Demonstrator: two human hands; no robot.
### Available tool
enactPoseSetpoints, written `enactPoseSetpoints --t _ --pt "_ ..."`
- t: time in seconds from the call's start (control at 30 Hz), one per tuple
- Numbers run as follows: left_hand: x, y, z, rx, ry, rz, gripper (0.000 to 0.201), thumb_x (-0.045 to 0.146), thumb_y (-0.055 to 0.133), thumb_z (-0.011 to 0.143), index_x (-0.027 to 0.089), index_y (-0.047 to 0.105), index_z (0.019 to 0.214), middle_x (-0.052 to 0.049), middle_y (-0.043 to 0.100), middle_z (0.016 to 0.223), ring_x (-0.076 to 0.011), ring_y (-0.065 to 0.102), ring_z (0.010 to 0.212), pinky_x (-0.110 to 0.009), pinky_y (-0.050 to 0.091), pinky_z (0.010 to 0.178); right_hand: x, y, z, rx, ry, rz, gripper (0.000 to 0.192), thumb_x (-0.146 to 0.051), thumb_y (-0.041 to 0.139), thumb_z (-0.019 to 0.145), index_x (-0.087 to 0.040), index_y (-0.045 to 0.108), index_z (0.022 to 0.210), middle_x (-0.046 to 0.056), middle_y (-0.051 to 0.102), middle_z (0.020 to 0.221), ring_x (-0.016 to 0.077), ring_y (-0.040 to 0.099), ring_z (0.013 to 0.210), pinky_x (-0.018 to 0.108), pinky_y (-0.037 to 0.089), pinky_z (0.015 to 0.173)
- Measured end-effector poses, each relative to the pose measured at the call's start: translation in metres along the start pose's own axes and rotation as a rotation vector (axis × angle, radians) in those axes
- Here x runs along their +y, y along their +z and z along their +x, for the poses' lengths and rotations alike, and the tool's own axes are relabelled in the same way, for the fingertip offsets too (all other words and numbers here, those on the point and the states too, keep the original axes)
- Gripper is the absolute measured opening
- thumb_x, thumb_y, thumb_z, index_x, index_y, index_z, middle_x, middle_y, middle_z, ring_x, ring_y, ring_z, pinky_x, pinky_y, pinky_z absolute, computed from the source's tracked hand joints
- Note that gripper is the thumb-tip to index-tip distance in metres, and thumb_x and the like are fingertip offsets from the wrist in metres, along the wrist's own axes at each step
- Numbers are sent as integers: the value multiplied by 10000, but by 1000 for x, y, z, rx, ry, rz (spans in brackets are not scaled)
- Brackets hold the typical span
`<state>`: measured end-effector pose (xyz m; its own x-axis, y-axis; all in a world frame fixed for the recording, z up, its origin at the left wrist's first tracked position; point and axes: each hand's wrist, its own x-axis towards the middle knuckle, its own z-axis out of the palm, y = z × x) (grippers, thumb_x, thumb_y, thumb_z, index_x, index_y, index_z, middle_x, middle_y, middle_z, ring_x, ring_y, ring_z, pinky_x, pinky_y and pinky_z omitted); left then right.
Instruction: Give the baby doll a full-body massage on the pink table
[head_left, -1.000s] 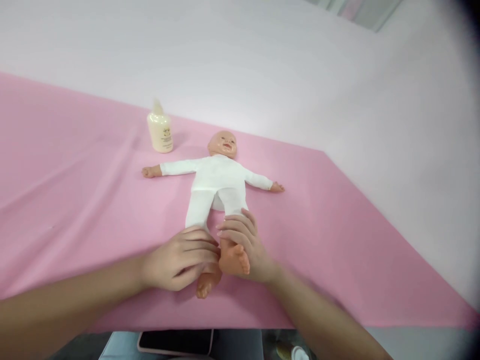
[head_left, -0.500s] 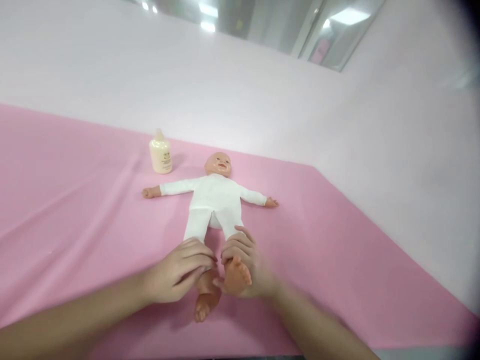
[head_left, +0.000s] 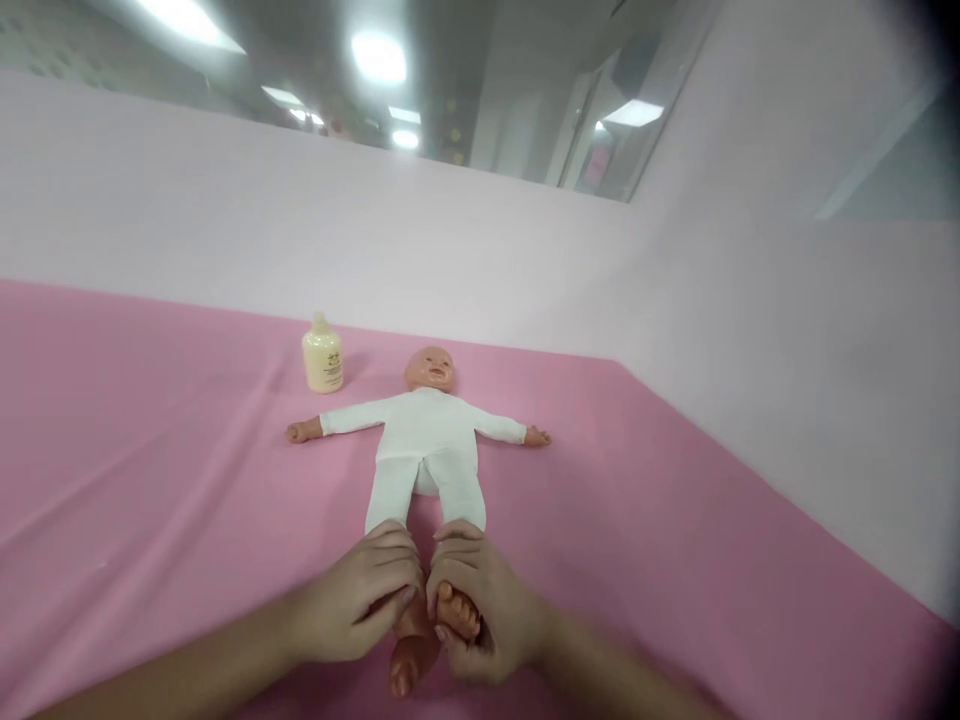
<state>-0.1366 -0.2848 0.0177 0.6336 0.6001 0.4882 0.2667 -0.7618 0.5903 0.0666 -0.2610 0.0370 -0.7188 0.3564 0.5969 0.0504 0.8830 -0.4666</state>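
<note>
Bright, even light from glaring ceiling lamps [head_left: 379, 55]; soft focus throughout, edges bowed, right corners darkened.

So the doll [head_left: 424, 445] is flat on its back about mid-table [head_left: 150, 480], head toward the far edge by the wall [head_left: 450, 250], feet toward the near edge, arms straight out left and right. The bottle [head_left: 322, 354] stands upright behind its arm on the left, just left of the head, close to the far edge. At the near edge the left hand [head_left: 358, 602] and right hand [head_left: 480, 605] sit side by side on the feet, left foot sticking out below them.
</note>
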Motion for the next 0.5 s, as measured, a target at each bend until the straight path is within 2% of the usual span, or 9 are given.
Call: enactPoseSetpoints --t 0.2,0.37,0.5 --pt "-2 3 2 2 -13 -14 176 140 354 917 196 481 808 -37 568 772 -179 493 805 -336 414 795 -7 2 -2 18 64 59 191 -182 480 659 -234 515 840 -36 569 659 126 523 644 262 455 733" --pt "-5 5 4 10 -4 8 177 147 348 910 199 493 822 -39 597 807 -181 523 830 -359 405 850 -4 4 -2 -9 99 114 266 -138 460 627 -235 534 864 -44 637 683 120 535 660 261 442 778" --pt "-6 6 5 18 -29 13 168 139 360 900 200 492 816 -25 591 784 -172 522 808 -352 403 834 -5 2 0 -59 144 175 306 -118 478 620 -232 546 896 -47 687 720 119 578 710 277 425 846"
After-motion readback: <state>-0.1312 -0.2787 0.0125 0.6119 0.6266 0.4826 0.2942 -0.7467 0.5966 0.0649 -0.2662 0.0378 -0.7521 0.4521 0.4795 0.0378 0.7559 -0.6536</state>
